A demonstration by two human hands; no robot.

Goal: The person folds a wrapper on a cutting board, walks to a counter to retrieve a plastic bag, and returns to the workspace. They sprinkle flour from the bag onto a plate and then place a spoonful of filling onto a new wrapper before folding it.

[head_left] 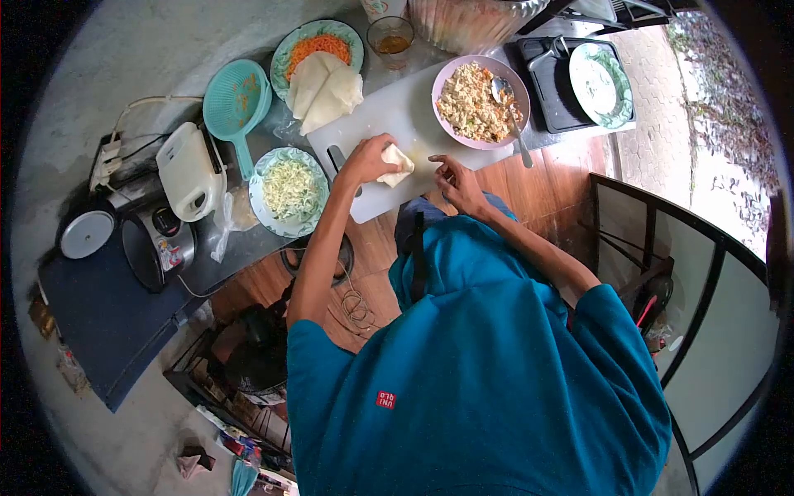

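Observation:
My left hand (368,161) is closed around a pale, partly rolled spring roll (397,167) over the white cutting board (389,116). To the right of it, my right hand (461,188) hangs by the board's near edge, fingers loosely bent and apart, holding nothing. A pink bowl (441,122) of crumbly filling (475,103) sits on the board's right part, with a metal spoon (517,132) leaning in it. Beyond my left hand, pale wrapper sheets (322,93) lie over a plate (358,51) with shredded carrot (310,51).
On the left are a plate of shredded cabbage (289,188), a green strainer (236,103), a white sandwich maker (188,169) and a rice cooker (157,240). A glass (390,41) stands at the back. A plate (600,83) rests on a black grill pan (550,91) at right.

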